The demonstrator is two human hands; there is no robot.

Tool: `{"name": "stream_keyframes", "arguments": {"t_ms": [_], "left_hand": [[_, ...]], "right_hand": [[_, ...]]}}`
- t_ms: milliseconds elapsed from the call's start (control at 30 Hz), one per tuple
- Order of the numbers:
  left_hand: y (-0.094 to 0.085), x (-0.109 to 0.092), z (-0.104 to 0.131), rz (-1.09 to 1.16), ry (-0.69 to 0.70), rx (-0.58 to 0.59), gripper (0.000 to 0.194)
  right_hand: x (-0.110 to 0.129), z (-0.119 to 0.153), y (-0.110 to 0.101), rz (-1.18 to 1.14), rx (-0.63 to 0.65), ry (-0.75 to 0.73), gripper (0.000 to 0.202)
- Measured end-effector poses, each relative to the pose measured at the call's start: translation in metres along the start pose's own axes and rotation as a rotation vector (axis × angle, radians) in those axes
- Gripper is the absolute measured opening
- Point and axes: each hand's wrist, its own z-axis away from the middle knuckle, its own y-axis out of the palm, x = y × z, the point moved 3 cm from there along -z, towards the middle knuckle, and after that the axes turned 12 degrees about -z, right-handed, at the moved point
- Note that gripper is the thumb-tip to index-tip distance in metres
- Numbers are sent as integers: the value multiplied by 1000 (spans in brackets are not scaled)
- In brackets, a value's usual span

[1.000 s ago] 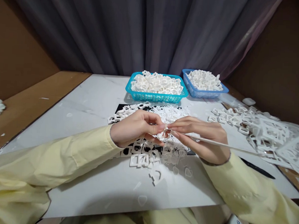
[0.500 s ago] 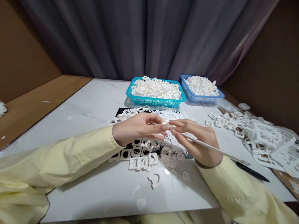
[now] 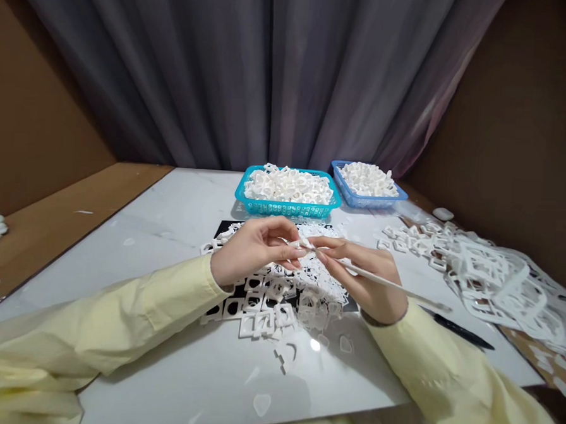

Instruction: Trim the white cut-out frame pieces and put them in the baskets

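My left hand [image 3: 255,251] pinches a small white piece [image 3: 303,243] between thumb and fingers, above the middle of the table. Its shape is partly hidden by the fingertips. My right hand [image 3: 372,270] is closed around a long, thin, pale stick-like tool [image 3: 402,290], whose near end sticks out past the wrist. The tool's tip meets the white piece, or comes very near it, where both hands' fingertips come together. Beneath them, many white cut-out frames and scraps [image 3: 262,323] lie on a black mat [image 3: 226,226].
Behind the hands stands a turquoise basket [image 3: 287,210] heaped with white pieces; a blue basket [image 3: 371,203] is beside it. White cut-out sheets [image 3: 497,280] pile up at right, near a black pen-like object [image 3: 464,331]. A grey curtain [image 3: 271,78] hangs behind.
The view has tilted up slightly, so the table sits lower in it. The fingers have shifted a little around the white piece; both hands keep their holds.
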Motion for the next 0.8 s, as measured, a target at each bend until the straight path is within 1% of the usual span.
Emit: {"name": "stream_keyframes", "arguments": {"t_ms": [67,133,167,300,400,567,667,800], "left_hand": [[-2,-2,1,-48,32,-62,19],[-2,-3,2,-69,21,-64,16],[-2,-2,2,-66,7,-37,14],[1,0,3,-4,-20,142,10],[2,1,3,58,1,212,8],[1,-1,3,204,77,216,11],[2,-5,6,203,120,223,12],[1,-10,11,202,189,229,11]], "right_hand": [[1,1,-1,-37,-27,28,10],[-1,1,-2,-104,-45,91,10],[-4,1,-2,-157,-48,135,9],[-13,1,-1,-415,-17,322,8],[-15,-1,-3,-532,-8,393,8],[-13,-3,-7,-584,0,369,6],[-12,-2,-7,-576,10,350,6],[-10,0,-4,-637,37,313,8]]}}
